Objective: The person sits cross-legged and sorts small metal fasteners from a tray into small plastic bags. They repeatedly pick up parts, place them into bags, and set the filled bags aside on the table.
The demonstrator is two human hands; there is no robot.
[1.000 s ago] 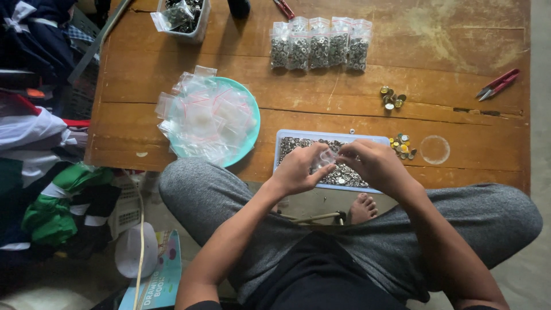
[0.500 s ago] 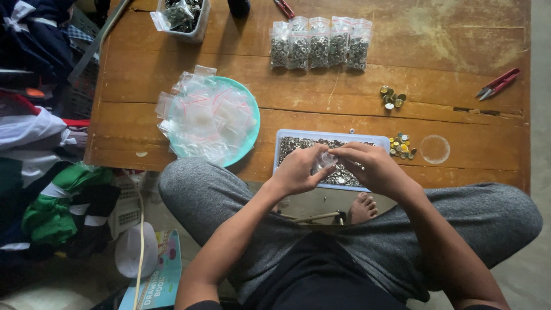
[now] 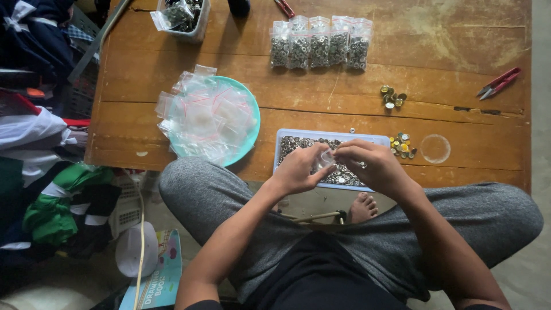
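Bag (image 3: 326,159) | pinched between left hand (image 3: 298,170), right hand (image 3: 370,166) | above tray (image 3: 287,135)

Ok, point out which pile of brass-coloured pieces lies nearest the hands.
The pile just right of the tray, beside the right hand; the other pile sits farther up the table.

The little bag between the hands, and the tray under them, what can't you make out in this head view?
- Small clear bag: its contents, too small, pinched by left hand and right hand.
- Tray: near half covered by both hands; pieces too small to identify.
- Box at top: cut off by the edge.
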